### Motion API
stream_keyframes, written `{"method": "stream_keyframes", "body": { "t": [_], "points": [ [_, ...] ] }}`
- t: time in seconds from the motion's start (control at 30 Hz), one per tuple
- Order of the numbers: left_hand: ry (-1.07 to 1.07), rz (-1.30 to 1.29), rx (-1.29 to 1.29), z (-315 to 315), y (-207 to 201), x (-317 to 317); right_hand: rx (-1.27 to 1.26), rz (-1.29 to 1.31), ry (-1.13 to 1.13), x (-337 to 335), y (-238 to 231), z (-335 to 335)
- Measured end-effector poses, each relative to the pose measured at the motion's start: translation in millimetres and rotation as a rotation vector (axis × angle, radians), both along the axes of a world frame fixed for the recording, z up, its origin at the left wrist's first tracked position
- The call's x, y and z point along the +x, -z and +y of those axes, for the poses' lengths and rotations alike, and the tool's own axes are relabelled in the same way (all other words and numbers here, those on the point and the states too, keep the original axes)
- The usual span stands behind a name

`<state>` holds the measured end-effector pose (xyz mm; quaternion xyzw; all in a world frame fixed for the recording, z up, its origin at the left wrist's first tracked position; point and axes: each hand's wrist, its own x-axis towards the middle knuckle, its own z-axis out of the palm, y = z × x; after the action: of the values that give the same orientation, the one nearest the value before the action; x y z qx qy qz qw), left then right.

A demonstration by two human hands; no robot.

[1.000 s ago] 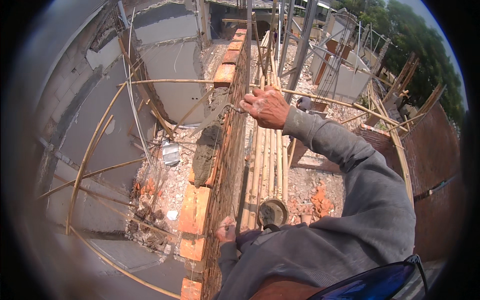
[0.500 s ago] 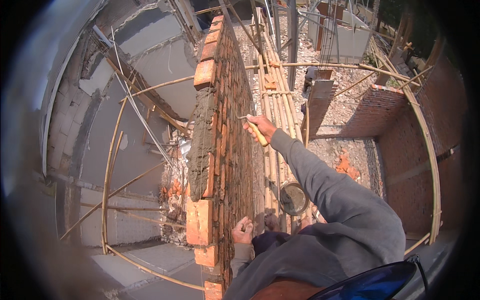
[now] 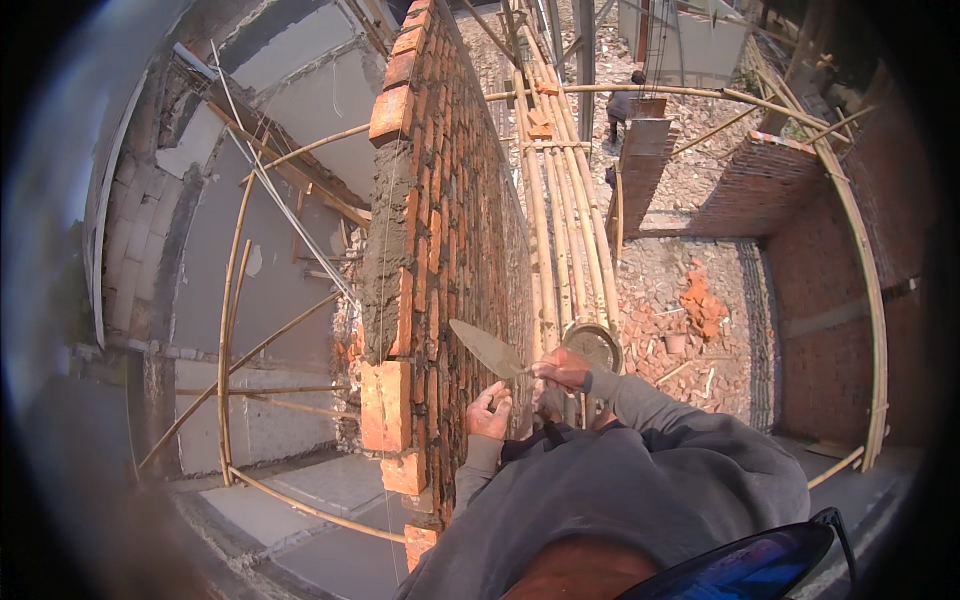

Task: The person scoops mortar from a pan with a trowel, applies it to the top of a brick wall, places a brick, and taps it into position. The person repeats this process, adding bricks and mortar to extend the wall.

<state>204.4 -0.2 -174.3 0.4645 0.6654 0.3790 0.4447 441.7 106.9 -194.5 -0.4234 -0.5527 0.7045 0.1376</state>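
Where the mortar (image 3: 385, 255) tops the wall (image 3: 465, 200), we'd best keep it even; our left grip (image 3: 489, 411) half-curls, contents unclear, just below the trowel (image 3: 487, 349), which our right grip (image 3: 562, 369) clasps firmly beside the bucket (image 3: 617, 350).

Brick wall (image 3: 465, 220): we see orange-red courses striped with grey joints
Mortar bed (image 3: 382, 260): dull grey
Nearest top brick (image 3: 386, 405): bright orange with paler patches
Trowel (image 3: 485, 348): we see a greyish-tan blade
Sleeve (image 3: 690, 420): plain charcoal grey
Bamboo poles (image 3: 548, 250): we find pale straw yellow
Rubble (image 3: 640, 285): speckled pinkish grey
Brick heap (image 3: 703, 308): vivid orange
Tinted lens (image 3: 735, 568): we notice glossy deep blue
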Motion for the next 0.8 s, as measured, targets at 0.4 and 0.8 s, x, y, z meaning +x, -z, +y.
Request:
{"method": "stream_keyframes", "body": {
  "t": [0.4,0.8],
  "points": [
    [0.797,0.33,0.975,136,-306,129,0.088,-1.138,0.39,265,98,-202],
    [1.02,0.779,1.555,75,-498,248,-0.638,-0.977,1.09,234,210,-420]
  ]
}}
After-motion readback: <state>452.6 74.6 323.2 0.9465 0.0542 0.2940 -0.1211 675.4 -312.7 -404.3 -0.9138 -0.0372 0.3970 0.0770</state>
